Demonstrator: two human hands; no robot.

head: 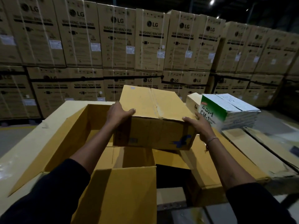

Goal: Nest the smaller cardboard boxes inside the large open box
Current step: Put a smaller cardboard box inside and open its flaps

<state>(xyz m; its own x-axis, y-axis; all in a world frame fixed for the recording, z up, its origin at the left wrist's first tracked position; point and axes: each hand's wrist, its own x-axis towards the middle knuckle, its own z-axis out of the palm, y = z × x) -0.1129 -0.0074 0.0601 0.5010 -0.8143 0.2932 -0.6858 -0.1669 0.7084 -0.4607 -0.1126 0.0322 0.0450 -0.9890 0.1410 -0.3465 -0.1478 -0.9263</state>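
A person holds a closed brown cardboard box (152,117) between both hands, up over the large open box (68,126) whose flaps spread outward. The left hand (119,113) clamps the small box's corner at nine o'clock, thumb lying across the top, fingers hidden round the side. The right hand (199,125) grips the corner at three o'clock, thumb on the top edge, fingers curled behind. Both arms reach forward, dark sleeves (48,191) pushed back. At two o'clock sits a green-and-white carton (226,109). Stacked washing machine cartons (116,41) fill the wall at twelve o'clock.
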